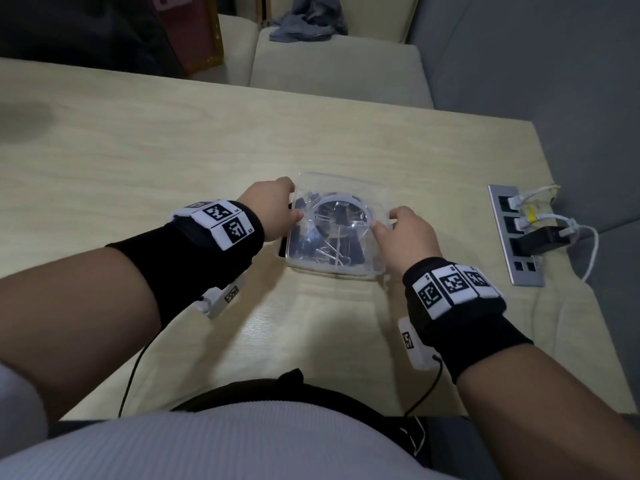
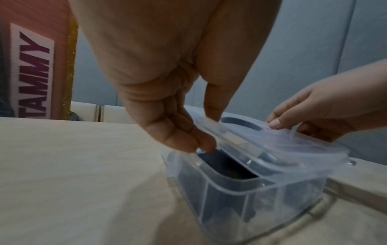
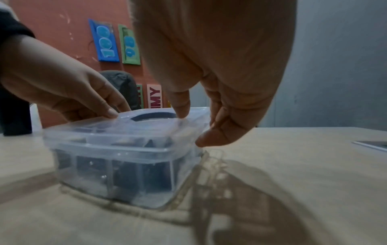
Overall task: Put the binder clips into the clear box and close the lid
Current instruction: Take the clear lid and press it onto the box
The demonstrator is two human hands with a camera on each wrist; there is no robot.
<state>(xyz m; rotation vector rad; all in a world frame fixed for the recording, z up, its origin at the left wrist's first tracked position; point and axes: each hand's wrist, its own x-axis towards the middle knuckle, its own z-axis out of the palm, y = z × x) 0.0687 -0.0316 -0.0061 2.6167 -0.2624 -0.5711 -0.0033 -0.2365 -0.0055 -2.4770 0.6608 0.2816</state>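
A clear plastic box (image 1: 332,268) stands mid-table with several black binder clips (image 1: 311,244) inside. Its clear lid (image 1: 341,216), with a round handle, lies over it. In the left wrist view the lid (image 2: 282,149) is tilted, with its left edge raised off the box rim (image 2: 230,187). My left hand (image 1: 280,211) pinches that edge, thumb on top and fingers curled beneath (image 2: 207,131). My right hand (image 1: 391,223) holds the lid's right side, thumb on top and fingers curled over the edge (image 3: 193,129). The clips (image 3: 130,175) show dark through the box wall.
The pale wooden table (image 1: 173,150) carries a recessed socket strip (image 1: 519,237) at the right, with plugs and white cables (image 1: 588,251). A cream chair (image 1: 339,71) with a grey cloth (image 1: 311,19) stands beyond the far edge.
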